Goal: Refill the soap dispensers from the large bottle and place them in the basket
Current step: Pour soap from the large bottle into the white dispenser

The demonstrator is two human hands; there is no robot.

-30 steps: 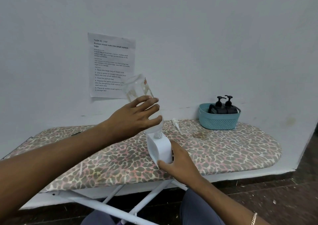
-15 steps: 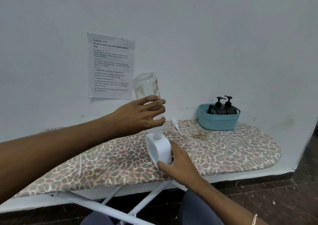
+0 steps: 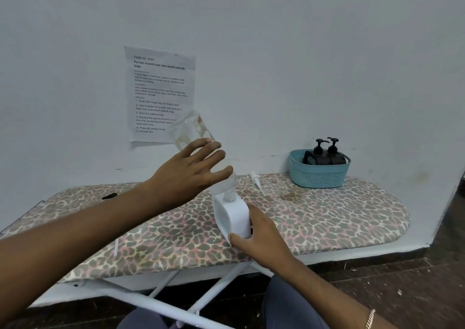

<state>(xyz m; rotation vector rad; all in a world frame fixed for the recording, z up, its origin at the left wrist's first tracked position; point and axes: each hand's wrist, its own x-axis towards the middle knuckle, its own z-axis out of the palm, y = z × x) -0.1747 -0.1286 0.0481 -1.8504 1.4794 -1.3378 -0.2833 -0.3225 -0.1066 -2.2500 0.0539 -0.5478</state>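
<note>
My left hand [image 3: 191, 172] grips a clear large bottle [image 3: 192, 129], turned upside down and tilted up to the left. Its neck sits in the opening of a white soap dispenser [image 3: 232, 215]. My right hand [image 3: 261, 235] holds that dispenser upright on the leopard-print ironing board [image 3: 327, 218]. A white pump head [image 3: 255, 179] lies loose on the board behind the dispenser. At the back right stands a teal basket [image 3: 319, 175] with two black pump dispensers [image 3: 325, 153] inside.
A printed sheet [image 3: 161, 92] is taped to the white wall behind the bottle. A small black object [image 3: 109, 196] lies at the board's back left. The board's white legs [image 3: 176, 296] cross below, and dark floor [image 3: 402, 291] shows on the right.
The bottle rocked upright half a second ago and has tilted back to the left. Its neck stays in the dispenser. My right hand has not moved.
</note>
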